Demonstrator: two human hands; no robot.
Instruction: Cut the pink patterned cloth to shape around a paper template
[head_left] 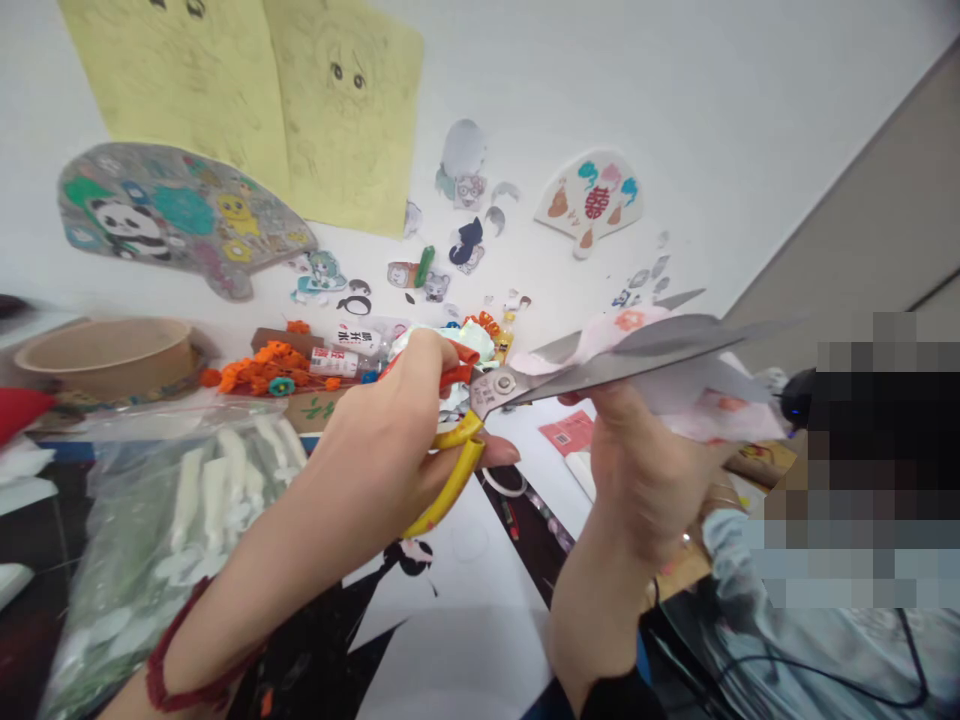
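Note:
My left hand [397,420] is closed around the yellow and orange-red handles of a large pair of scissors [504,384]. Their long blades point right and stand apart, with pinkish-white paper [720,408] between and around them. Orange-red flower marks show on this paper, and part of it curls above the upper blade. From below, my right hand [637,450] grips the paper close to the blades; some of its fingers are hidden, and the edges there are blurred.
A clear plastic bag [135,520] with pale pieces lies at left, below a round cardboard-coloured tub [112,348]. Orange craft flowers [274,368] and small bottles stand along the wall. White sheets [465,620] cover part of the dark table. Another person [757,570] sits at right.

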